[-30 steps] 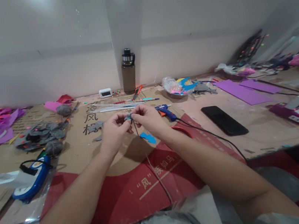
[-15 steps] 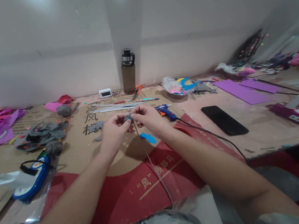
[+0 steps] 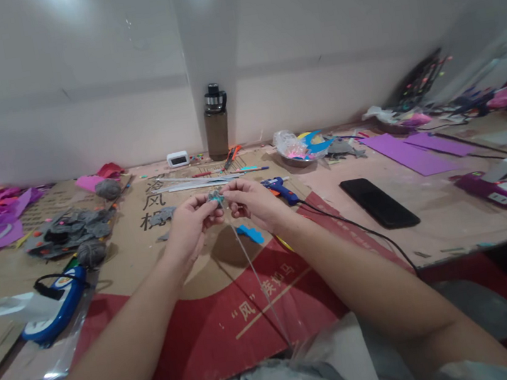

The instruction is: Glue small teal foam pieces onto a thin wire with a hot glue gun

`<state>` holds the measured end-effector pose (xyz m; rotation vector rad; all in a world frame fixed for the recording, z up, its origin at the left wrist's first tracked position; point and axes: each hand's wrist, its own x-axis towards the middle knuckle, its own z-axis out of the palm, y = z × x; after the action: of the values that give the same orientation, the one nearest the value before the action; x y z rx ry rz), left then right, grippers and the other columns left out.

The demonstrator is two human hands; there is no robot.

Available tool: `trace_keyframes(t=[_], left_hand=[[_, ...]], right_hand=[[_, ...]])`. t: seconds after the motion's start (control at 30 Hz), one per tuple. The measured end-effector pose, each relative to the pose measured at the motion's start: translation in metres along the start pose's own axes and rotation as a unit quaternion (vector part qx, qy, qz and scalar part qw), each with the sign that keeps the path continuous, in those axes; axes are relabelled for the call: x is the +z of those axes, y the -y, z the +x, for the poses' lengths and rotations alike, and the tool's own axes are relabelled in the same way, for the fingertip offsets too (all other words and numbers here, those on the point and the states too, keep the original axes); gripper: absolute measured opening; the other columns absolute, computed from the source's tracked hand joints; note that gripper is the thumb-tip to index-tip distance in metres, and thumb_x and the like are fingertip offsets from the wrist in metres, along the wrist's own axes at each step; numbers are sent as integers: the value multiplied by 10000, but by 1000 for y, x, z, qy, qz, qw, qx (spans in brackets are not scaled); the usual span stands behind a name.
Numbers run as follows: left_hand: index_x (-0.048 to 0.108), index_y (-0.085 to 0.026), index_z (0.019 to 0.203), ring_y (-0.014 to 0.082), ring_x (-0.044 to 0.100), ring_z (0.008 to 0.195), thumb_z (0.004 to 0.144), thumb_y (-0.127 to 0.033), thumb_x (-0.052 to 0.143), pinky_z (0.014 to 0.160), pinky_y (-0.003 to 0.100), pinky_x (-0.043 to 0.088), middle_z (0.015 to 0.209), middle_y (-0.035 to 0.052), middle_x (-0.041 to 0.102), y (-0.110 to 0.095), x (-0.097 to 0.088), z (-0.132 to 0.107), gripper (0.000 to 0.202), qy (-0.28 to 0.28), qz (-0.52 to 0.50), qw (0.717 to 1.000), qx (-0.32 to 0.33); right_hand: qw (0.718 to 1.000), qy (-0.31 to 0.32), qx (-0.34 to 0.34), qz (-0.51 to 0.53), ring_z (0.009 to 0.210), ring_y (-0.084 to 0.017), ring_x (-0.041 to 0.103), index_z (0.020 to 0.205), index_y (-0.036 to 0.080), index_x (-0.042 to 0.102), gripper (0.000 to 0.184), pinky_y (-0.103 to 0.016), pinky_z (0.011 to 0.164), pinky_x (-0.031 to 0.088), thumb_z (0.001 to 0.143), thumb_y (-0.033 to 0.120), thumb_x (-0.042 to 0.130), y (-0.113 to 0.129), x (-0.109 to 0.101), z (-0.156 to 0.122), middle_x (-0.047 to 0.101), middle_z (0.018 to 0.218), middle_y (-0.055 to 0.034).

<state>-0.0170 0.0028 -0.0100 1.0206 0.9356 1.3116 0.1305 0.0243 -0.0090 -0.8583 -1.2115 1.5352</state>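
In the head view, my left hand (image 3: 192,224) pinches a small grey and teal piece (image 3: 215,196) between thumb and fingers. My right hand (image 3: 258,205) closes its fingertips at the right edge of that same piece. From there a thin grey strand of yarn (image 3: 257,272) runs down over the cardboard toward my lap. Fingers hide most of the piece, so its exact shape cannot be made out. A blue cutout (image 3: 250,234) lies on the cardboard just below my right hand. Grey scraps (image 3: 162,216) lie to the left of my left hand.
A blue glue gun (image 3: 282,191) with a black cord lies right of my hands, near a black phone (image 3: 379,203). A bottle (image 3: 216,122) stands by the wall. Grey scraps (image 3: 69,230) and a blue power strip (image 3: 56,305) are at left, purple sheets (image 3: 407,154) at right.
The yarn below my hands has become straighter and more visible. More teal shows on the piece. My right fingers have shifted slightly right, and the left hand has turned a little.
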Motion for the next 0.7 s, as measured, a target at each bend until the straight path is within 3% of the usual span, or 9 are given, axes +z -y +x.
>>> trace_keyframes(t=[0.13, 0.23, 0.37, 0.7], left_hand=[[607, -135, 770, 93, 591, 594, 611, -217, 773, 572, 217, 477, 691, 0, 617, -2, -1, 0, 244, -8, -1, 1000, 2], [611, -147, 773, 87, 568, 591, 642, -230, 745, 513, 198, 418, 714, 0, 619, -2, -3, -1, 205, -23, 46, 998, 21], [605, -148, 738, 63, 486, 541, 629, -221, 744, 465, 191, 345, 675, -20, 573, -2, -2, -2, 191, -29, 61, 997, 43], [582, -151, 786, 79, 542, 545, 646, -244, 759, 491, 194, 431, 647, -29, 563, -2, 0, -3, 244, -1, 31, 999, 37]], right_hand=[[999, 3, 8, -31, 538, -56, 458, 809, 193, 531, 372, -204, 524, 411, 605, 400, 762, -1, 2, -5, 512, 627, 74], [998, 13, 24, -61, 544, -71, 509, 838, 202, 500, 383, -224, 534, 442, 594, 333, 766, -2, 7, -8, 547, 637, 71], [996, -13, -21, -81, 520, -73, 522, 800, 192, 512, 260, -221, 507, 422, 621, 247, 692, -4, 9, -7, 538, 619, 70], [993, -40, -63, -87, 474, -72, 450, 709, 197, 520, 146, -236, 503, 379, 684, 286, 633, -5, 4, -5, 489, 557, 69]])
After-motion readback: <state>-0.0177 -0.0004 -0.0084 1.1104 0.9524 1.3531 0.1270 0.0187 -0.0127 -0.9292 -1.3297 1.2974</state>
